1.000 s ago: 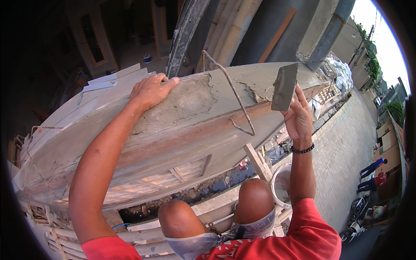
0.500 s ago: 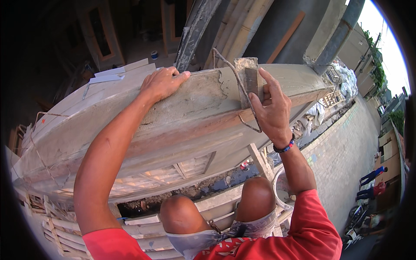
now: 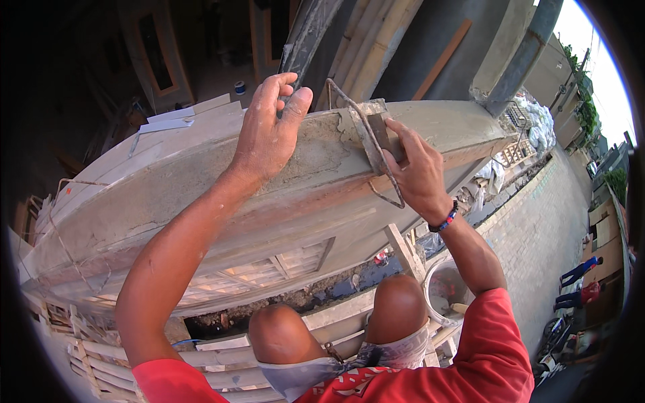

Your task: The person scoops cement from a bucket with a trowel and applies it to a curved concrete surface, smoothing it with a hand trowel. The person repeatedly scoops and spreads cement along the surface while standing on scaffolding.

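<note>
Right hand [image 3: 418, 164] pinches the plastering trowel [image 3: 381, 127], I judge, so that it lies flat on the mortared ledge [image 3: 457, 121] beside the bent rebar [image 3: 347, 97]; left hand [image 3: 269, 134] hovers, loosely spread, perhaps for balance.

The right hand [image 3: 418, 164] hides some of the trowel [image 3: 381, 132]. The red sleeve [image 3: 497, 329] covers part of the bucket [image 3: 429, 302]. The far people [image 3: 590, 293] look too tiny.
</note>
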Demonstrator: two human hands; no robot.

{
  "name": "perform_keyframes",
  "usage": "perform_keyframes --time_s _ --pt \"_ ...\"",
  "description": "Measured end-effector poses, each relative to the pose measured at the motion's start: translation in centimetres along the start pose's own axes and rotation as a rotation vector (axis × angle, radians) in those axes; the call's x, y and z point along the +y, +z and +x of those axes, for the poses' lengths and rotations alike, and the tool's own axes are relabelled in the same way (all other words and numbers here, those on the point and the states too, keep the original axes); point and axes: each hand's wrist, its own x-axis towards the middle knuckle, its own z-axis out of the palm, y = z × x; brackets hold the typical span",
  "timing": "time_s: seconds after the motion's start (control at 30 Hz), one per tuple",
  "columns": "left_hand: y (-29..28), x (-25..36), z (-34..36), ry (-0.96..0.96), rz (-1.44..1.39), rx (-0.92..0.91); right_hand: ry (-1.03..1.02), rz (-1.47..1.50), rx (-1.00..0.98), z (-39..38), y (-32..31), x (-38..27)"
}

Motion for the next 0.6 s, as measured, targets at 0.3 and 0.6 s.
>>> perform_keyframes --time_s 0.3,0.6 --pt "1.7 3.2 -1.8 0.149 -0.105 -0.044 -0.086 -0.014 -0.160 -2.8 -2.0 1.2" --pt "-0.6 -0.1 -0.6 -0.106 0.061 -0.073 -0.216 -0.123 -0.242 -7.2 -8.2 4.2"
